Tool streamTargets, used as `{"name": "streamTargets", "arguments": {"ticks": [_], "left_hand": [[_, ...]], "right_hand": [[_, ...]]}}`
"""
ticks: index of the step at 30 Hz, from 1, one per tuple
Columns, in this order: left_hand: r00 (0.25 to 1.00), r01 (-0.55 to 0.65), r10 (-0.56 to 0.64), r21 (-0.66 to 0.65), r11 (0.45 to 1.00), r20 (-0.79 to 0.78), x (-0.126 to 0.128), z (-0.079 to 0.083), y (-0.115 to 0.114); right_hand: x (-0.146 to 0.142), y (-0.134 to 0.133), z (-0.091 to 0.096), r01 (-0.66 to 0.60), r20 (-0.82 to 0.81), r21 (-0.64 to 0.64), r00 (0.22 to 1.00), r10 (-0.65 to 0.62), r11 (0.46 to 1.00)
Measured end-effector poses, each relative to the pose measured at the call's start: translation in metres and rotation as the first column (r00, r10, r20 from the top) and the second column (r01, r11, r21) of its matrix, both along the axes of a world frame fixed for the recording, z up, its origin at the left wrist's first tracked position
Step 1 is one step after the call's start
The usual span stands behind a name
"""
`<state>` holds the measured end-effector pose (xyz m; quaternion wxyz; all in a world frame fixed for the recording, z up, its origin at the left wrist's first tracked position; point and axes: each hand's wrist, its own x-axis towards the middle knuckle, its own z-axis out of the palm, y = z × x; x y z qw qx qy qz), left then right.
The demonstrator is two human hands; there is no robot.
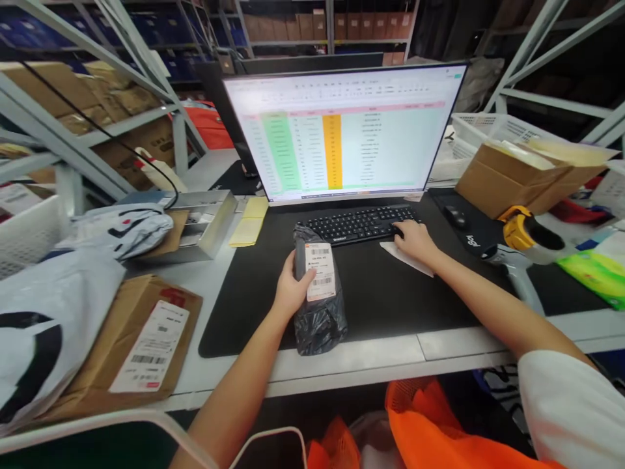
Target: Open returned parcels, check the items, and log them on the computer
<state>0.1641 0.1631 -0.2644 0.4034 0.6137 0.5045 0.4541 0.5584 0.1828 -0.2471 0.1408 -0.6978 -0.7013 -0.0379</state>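
Observation:
My left hand (291, 286) grips a parcel in a black plastic bag (319, 326) by its left side, thumb lying over the white shipping label (321, 270). The parcel rests on a black desk mat (254, 286), its top end close to the keyboard. My right hand (415, 241) lies at the right end of the black keyboard (356, 225), fingers stretched over the keys and holding nothing. Partly under that hand is a flat white piece of paper (407, 257). Behind the keyboard stands a monitor (390, 143) showing a spreadsheet with green and orange columns.
On the left are a labelled cardboard box (166, 293), white plastic mailers (53, 312) and yellow notepads (249, 221). To the right sit a mouse (455, 216), a tape dispenser (530, 234), a barcode scanner (517, 270), cardboard boxes (508, 179) and a white basket (498, 130).

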Motion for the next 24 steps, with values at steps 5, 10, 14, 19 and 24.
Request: {"name": "streamTargets", "arguments": {"ticks": [5, 10, 14, 19, 24], "left_hand": [[0.991, 0.031, -0.020, 0.081, 0.996, -0.133, 0.001, 0.012, -0.013], [0.985, 0.118, -0.102, 0.114, 0.986, -0.142, 0.004, 0.019, -0.026], [0.977, 0.171, -0.160, 0.073, 0.983, -0.144, 0.005, 0.022, -0.031], [0.951, 0.287, -0.273, 0.087, 0.954, -0.144, 0.007, 0.027, -0.033], [0.965, 0.253, -0.247, 0.074, 0.965, -0.091, 0.014, 0.027, -0.031]], "right_hand": [[-0.022, 0.015, 0.000, 0.112, 0.088, -0.015, 0.990, -0.110, 0.994], [-0.017, 0.003, 0.009, 0.147, 0.108, -0.034, 0.984, -0.143, 0.988], [0.023, -0.060, 0.006, 0.244, 0.158, -0.071, 0.960, -0.230, 0.967], [0.052, -0.138, -0.020, 0.397, 0.255, -0.145, 0.900, -0.353, 0.906], [0.049, -0.150, -0.031, 0.383, 0.150, -0.043, 0.916, -0.373, 0.923]]}}
